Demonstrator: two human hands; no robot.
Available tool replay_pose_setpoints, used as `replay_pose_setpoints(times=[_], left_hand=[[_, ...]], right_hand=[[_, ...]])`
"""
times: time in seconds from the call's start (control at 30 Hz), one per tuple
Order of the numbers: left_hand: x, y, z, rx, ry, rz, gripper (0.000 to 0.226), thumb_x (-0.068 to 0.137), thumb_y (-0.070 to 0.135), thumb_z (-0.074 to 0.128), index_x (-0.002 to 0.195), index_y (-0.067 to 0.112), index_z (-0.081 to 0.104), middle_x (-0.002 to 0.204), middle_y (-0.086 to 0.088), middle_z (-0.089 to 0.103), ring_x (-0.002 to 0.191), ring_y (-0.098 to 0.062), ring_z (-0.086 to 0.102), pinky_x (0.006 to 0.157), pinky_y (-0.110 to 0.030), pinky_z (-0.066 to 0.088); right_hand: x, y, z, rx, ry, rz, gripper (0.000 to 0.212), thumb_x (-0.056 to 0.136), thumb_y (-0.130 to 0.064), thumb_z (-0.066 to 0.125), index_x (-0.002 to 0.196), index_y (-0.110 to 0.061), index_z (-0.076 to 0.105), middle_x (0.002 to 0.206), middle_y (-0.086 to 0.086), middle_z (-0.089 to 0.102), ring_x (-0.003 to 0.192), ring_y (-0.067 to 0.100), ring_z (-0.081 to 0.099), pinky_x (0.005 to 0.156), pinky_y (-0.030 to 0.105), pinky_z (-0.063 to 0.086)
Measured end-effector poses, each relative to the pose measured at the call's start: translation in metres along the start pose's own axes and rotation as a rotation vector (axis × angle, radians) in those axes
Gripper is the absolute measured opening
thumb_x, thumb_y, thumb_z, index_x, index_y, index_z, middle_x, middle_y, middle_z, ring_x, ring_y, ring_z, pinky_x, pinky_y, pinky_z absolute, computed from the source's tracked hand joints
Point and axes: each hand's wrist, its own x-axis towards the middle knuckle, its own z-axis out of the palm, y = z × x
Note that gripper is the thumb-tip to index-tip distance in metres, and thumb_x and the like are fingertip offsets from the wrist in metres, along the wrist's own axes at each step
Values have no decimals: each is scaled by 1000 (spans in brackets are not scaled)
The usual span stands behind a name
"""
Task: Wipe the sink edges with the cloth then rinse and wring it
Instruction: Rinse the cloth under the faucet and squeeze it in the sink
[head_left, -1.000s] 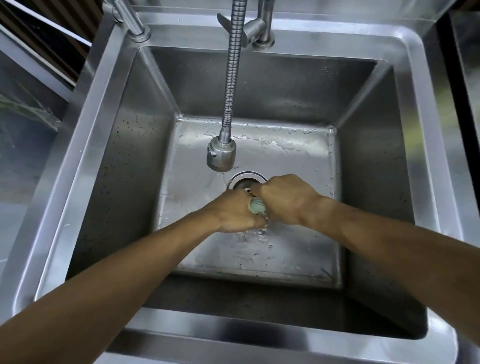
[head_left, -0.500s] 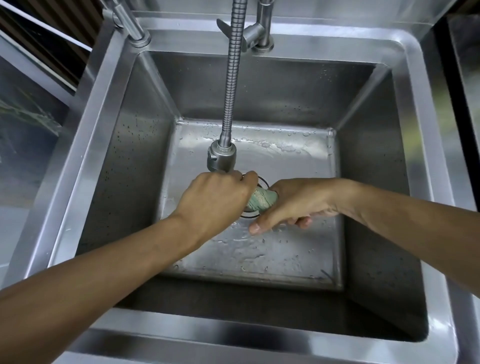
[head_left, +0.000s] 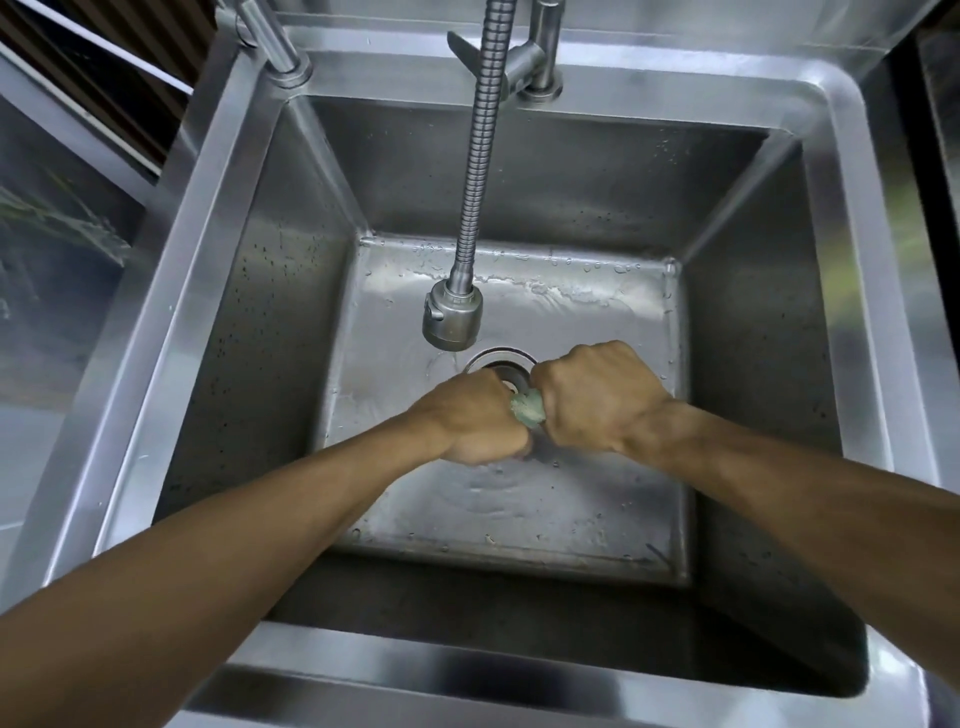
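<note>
Gripping one pale green cloth (head_left: 528, 410) between them, two hands are meeting over the middle of the one steel sink (head_left: 852, 218), just in front of its single drain (head_left: 501, 364). From the near left corner the left hand (head_left: 470, 421) is reaching in as a tight fist around one end; the right hand (head_left: 597, 397), also fisted, is clamping the other. One spray head (head_left: 451, 319) is hanging behind them. No writing is showing. Open basin floor is lying all around the fists.
</note>
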Motion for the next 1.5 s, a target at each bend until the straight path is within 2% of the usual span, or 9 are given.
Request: replay_pose_setpoints(times=[0.23,0.37,0.43,0.5,0.63,0.73,1.03,1.33,1.5], left_hand=[[14,-9,12,-128,32,40,17,76,31,75,84,22,63,77,11,59,71,-15,63,62,-27,45],[8,-14,14,12,125,44,37,73,61,63,81,26,60,80,5,66,79,-19,66,66,-30,51],[3,-18,16,49,46,48,41,81,66,56,80,25,59,78,5,66,78,-16,64,66,-30,50],[-1,-21,18,-14,-50,74,38,91,62,54,78,26,59,75,8,65,74,-6,61,63,-25,43],[1,-32,18,0,-50,104,44,85,70,59,91,27,63,87,7,68,83,-12,64,75,-32,52],[-1,-35,15,104,-41,127,43,84,70,63,103,30,64,93,11,68,89,-13,63,84,-35,54],[6,-46,8,33,-23,174,42,84,66,69,114,36,65,95,14,68,88,-8,63,82,-27,52],[10,-44,5,-65,-12,223,25,84,60,73,90,38,62,81,13,64,73,-1,59,67,-23,46],[9,-47,-2,-139,63,229,20,84,53,77,88,41,61,80,17,64,73,1,59,64,-17,43]], right_hand=[[11,10,-1,-103,-96,-27,9,91,-28,58,98,-23,57,99,4,73,75,26,55,69,34,43],[32,31,-53,79,-500,87,67,80,-34,82,136,-22,46,124,0,63,99,25,67,85,37,57],[45,49,-99,155,-342,77,59,83,-31,80,136,-22,54,119,1,69,98,27,71,89,40,58],[54,62,-137,371,55,48,20,90,-18,70,110,-19,68,99,2,75,89,22,71,87,40,59],[75,58,-181,828,442,-43,7,97,-16,61,104,-16,60,68,1,67,54,18,58,51,34,51],[102,45,-193,858,299,-1,13,99,-16,60,112,-16,57,55,-3,64,42,16,50,43,29,43],[128,38,-190,1040,55,47,37,100,-8,46,65,-17,50,44,-6,42,40,12,32,49,25,28],[114,36,-143,1492,300,-109,15,99,-10,42,92,-19,53,54,-3,44,45,20,35,47,30,33],[90,42,-125,1458,419,-84,44,101,-8,54,139,-31,57,77,1,68,54,25,53,48,35,47]])
